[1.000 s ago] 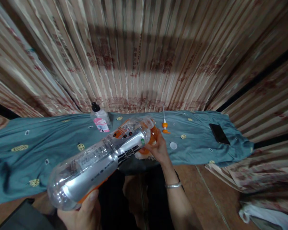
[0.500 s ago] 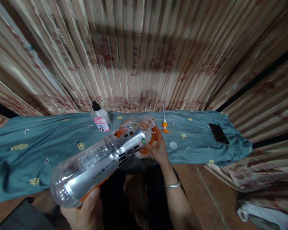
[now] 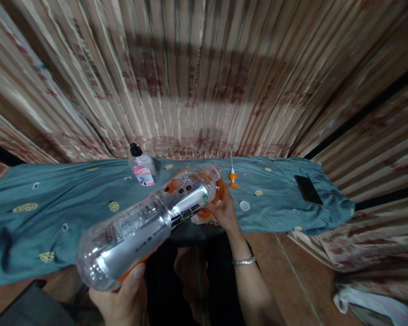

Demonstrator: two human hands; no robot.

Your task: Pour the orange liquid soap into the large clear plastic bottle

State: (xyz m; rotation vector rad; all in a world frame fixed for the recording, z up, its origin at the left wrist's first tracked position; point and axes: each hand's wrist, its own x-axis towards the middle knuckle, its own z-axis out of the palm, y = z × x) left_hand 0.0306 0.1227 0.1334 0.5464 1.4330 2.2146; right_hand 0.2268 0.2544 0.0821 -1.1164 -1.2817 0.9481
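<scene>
A large clear plastic bottle (image 3: 149, 226) with a silver and orange label lies tilted across my view, its neck toward the right. My left hand (image 3: 122, 294) is closed around its base end from below. At the neck end, my right hand (image 3: 224, 206) grips an orange see-through bottle (image 3: 219, 192), which is partly hidden behind the clear one. The clear bottle's mouth is over or against the orange bottle; their exact contact is hidden. To the right of the right hand lies an orange and white pump head (image 3: 233, 179) with its tube, and a small white round cap (image 3: 245, 205).
A clear pump bottle (image 3: 143, 168) with a black top and pink label stands at the back left. A black phone (image 3: 308, 189) lies on the right of the teal cloth (image 3: 275, 213). Behind rises a striped curtain (image 3: 204, 77).
The clear bottle's base end, with my left hand, has shifted slightly to the right. My right hand and the orange bottle stay nearly in place.
</scene>
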